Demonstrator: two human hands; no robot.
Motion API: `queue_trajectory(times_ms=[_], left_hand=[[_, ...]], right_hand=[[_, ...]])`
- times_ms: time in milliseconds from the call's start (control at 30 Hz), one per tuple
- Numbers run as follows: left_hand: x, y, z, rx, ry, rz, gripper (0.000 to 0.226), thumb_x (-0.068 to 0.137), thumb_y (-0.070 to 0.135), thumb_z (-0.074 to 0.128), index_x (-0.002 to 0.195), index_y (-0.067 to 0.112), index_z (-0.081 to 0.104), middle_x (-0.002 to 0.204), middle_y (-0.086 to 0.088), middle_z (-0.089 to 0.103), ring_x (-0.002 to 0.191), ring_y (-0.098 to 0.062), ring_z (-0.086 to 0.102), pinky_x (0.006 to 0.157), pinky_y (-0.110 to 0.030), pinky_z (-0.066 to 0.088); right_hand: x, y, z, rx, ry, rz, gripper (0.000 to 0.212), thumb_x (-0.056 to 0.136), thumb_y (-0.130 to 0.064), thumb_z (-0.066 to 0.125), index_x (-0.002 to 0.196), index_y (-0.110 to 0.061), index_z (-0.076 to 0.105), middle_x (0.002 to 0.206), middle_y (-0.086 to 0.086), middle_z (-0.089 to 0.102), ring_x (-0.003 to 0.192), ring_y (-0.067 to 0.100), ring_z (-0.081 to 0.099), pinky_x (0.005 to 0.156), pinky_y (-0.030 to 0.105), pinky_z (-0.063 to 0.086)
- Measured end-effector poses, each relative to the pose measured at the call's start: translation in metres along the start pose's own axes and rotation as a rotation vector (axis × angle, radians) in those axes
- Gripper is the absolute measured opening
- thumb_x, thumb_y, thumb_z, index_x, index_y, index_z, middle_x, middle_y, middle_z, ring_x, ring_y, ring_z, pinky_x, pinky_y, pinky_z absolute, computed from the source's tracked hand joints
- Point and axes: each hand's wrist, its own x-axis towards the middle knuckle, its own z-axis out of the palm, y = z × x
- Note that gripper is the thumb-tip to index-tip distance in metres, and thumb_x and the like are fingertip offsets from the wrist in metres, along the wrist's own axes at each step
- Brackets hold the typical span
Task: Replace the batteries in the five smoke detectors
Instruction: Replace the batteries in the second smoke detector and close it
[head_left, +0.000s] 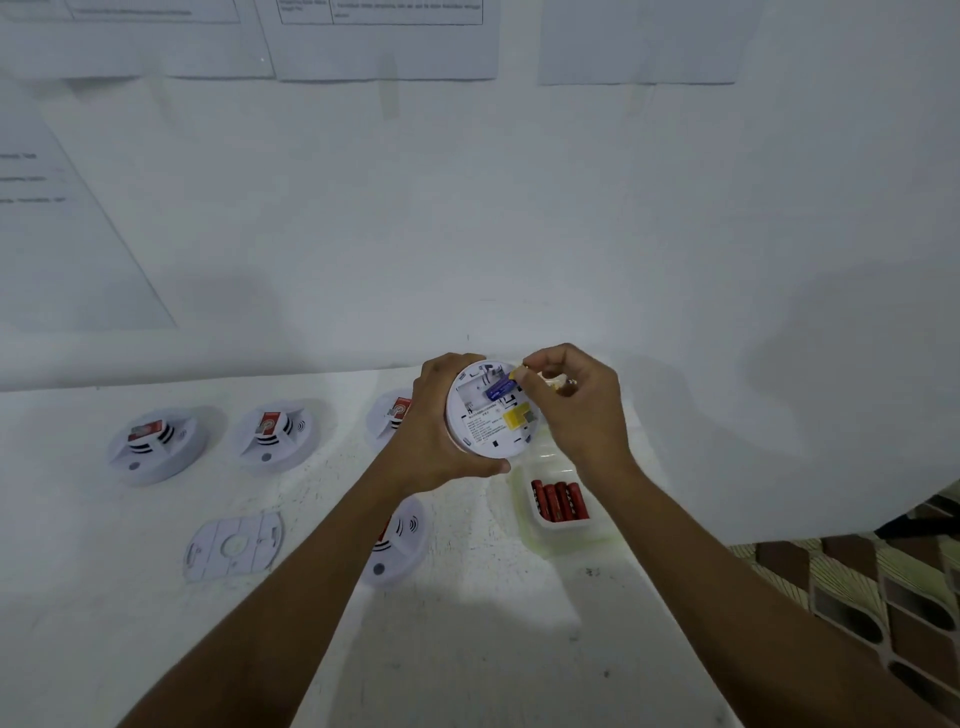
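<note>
Holding red batteries (560, 500), clear tray (524, 483), right hand (576, 410) pinching blue battery (501, 388)

Left hand (435, 434), right hand (577, 413) (both curled)

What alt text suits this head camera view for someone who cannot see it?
The left hand holds an opened smoke detector above a table while the right hand pinches a blue battery at its back. Four other detectors and a tub of red batteries sit nearby.
</note>
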Motion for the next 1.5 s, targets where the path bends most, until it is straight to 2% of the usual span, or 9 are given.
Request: queue_trajectory(times_ms=[167,267,400,567,800,1000,1200,1333,1500], left_hand=[[-0.001,0.002,0.002,0.003,-0.018,0.001,0.095,0.05,0.055,0.084,0.13,0.029,0.04,0.126,0.016,0.044,0.119,-0.017,0.046,0.104,-0.04,0.042],[-0.003,0.001,0.004,-0.006,-0.032,-0.007,0.097,0.052,0.049,0.086,0.133,0.021,0.041,0.127,0.009,0.046,0.119,-0.017,0.047,0.105,-0.036,0.042],[-0.001,0.002,0.004,-0.052,-0.029,0.002,0.094,0.052,0.051,0.084,0.13,0.027,0.039,0.128,0.002,0.047,0.119,-0.021,0.048,0.107,-0.036,0.041],[0.001,-0.002,0.004,-0.078,-0.04,-0.027,0.093,0.051,0.048,0.087,0.129,0.032,0.038,0.13,0.009,0.045,0.121,-0.018,0.048,0.107,-0.038,0.041],[0.003,-0.009,-0.002,-0.059,-0.034,-0.09,0.1,0.045,0.052,0.087,0.13,0.042,0.037,0.131,0.007,0.044,0.125,-0.016,0.042,0.108,-0.042,0.039],[0.002,-0.023,-0.014,-0.029,-0.025,-0.14,0.107,0.041,0.048,0.089,0.134,0.033,0.038,0.132,0.006,0.042,0.126,-0.015,0.04,0.11,-0.043,0.037],[0.007,-0.024,-0.012,-0.023,-0.02,-0.114,0.097,0.045,0.045,0.089,0.127,0.036,0.038,0.128,0.016,0.042,0.124,-0.013,0.041,0.109,-0.036,0.037],[0.011,-0.027,-0.008,-0.007,-0.022,-0.081,0.089,0.049,0.043,0.087,0.124,0.035,0.039,0.126,0.022,0.041,0.121,-0.015,0.044,0.109,-0.038,0.038],[0.01,-0.033,-0.009,-0.006,-0.012,-0.086,0.092,0.048,0.055,0.083,0.126,0.036,0.038,0.128,0.02,0.042,0.122,-0.016,0.044,0.109,-0.04,0.039]], right_hand=[[-0.013,0.001,0.008,-0.018,0.022,-0.071,0.018,0.084,-0.015,0.076,0.08,-0.031,0.068,0.107,-0.004,0.062,0.098,0.004,0.061,0.081,0.029,0.055],[-0.015,0.002,0.01,-0.043,0.033,-0.114,0.012,0.084,-0.013,0.076,0.081,-0.023,0.07,0.104,-0.003,0.064,0.096,0.005,0.062,0.083,0.029,0.054],[-0.018,0.007,0.009,-0.116,0.041,-0.238,0.005,0.085,-0.013,0.074,0.09,-0.011,0.076,0.103,-0.006,0.064,0.094,-0.005,0.06,0.073,0.024,0.056],[-0.014,0.018,0.0,-0.227,-0.019,-0.406,0.024,0.087,-0.024,0.066,0.099,-0.007,0.077,0.11,0.004,0.069,0.096,0.009,0.066,0.074,0.028,0.059],[0.015,0.02,-0.018,-0.141,-0.097,-0.253,0.019,0.087,-0.006,0.069,0.103,-0.013,0.075,0.102,-0.001,0.07,0.087,0.001,0.066,0.067,0.016,0.054],[0.087,0.039,-0.04,-0.633,-0.376,0.021,0.013,0.088,-0.018,0.069,0.1,-0.019,0.075,0.086,0.005,0.075,0.07,0.01,0.066,0.063,0.016,0.047],[0.116,0.049,-0.013,-0.934,-0.591,0.063,0.024,0.077,-0.019,0.078,0.101,-0.02,0.075,0.086,0.004,0.073,0.072,0.015,0.067,0.07,0.027,0.054],[0.117,0.057,0.002,-0.974,-0.59,0.04,0.027,0.071,-0.024,0.084,0.096,-0.023,0.074,0.097,0.001,0.068,0.073,0.015,0.063,0.067,0.025,0.046],[0.115,0.063,0.009,-0.969,-0.609,0.07,0.023,0.071,-0.023,0.083,0.092,-0.022,0.076,0.084,-0.002,0.069,0.068,0.013,0.062,0.07,0.025,0.049]])
